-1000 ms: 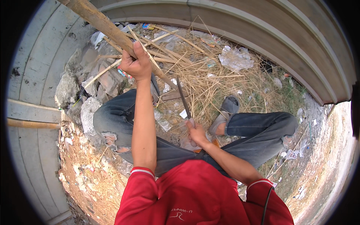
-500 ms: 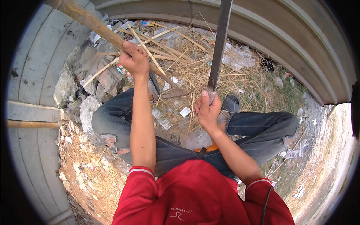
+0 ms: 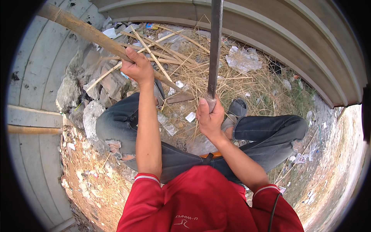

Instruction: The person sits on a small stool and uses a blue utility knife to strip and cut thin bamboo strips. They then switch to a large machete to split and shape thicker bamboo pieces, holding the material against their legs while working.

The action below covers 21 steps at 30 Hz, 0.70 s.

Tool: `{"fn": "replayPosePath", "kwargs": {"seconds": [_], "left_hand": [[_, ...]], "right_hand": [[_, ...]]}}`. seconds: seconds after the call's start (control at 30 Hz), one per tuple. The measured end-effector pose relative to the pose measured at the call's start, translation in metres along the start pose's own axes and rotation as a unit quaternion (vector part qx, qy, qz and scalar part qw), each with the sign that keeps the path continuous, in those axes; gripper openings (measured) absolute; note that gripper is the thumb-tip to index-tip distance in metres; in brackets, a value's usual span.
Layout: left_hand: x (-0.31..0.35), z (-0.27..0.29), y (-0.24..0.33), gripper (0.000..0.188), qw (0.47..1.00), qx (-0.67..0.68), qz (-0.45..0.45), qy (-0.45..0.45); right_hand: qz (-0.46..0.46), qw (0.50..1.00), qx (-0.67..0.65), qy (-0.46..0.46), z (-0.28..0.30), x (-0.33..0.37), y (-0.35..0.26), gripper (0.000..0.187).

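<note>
My left hand (image 3: 138, 69) is wrapped round a long bamboo pole (image 3: 87, 31), which slants from the upper left down toward the ground between my feet. The pole's lower end lies by a flat piece of wood (image 3: 179, 98). In my right hand (image 3: 210, 119) is the handle of a long machete (image 3: 215, 50). Its dark blade points away from me, nearly straight up the picture, and its tip runs out of view. The blade stands apart from the pole, to its right.
Split bamboo sticks (image 3: 170, 50) and dry straw (image 3: 235, 83) litter the ground ahead. Broken rocks (image 3: 69, 92) are piled at the left, beside a grey panel wall (image 3: 38, 77). A ribbed metal sheet (image 3: 278, 27) curves across the far right. Clear plastic (image 3: 243, 60) lies before it.
My right hand has shifted slightly left, and the machete has swung left from a rightward lean to nearly upright. My left hand and the pole have moved a little left and down.
</note>
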<state>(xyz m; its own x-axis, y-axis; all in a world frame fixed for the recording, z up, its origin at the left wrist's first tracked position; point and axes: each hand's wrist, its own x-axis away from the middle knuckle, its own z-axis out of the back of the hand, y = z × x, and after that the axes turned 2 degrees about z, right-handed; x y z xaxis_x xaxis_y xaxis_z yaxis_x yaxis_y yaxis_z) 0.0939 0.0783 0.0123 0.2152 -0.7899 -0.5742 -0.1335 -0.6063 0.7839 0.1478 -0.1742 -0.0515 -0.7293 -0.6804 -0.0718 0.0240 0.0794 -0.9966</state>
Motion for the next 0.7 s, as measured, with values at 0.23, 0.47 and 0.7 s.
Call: {"fn": "replayPosePath", "kwargs": {"seconds": [0.23, 0.47, 0.7], "left_hand": [[-0.010, -0.001, -0.001, 0.052, 0.999, 0.024, 0.022, 0.004], [-0.004, 0.011, -0.001, 0.047, 0.999, 0.040, 0.028, 0.002], [-0.003, 0.012, 0.008, 0.047, 0.997, 0.041, 0.062, 0.033]], "right_hand": [[-0.415, 0.905, 0.085, -0.046, 0.037, 0.071, 0.107, 0.038], [-0.066, 0.997, -0.025, -0.016, 0.005, -0.005, 0.002, 0.032], [-0.464, 0.876, 0.086, -0.096, 0.028, 0.048, 0.093, 0.041]]}}
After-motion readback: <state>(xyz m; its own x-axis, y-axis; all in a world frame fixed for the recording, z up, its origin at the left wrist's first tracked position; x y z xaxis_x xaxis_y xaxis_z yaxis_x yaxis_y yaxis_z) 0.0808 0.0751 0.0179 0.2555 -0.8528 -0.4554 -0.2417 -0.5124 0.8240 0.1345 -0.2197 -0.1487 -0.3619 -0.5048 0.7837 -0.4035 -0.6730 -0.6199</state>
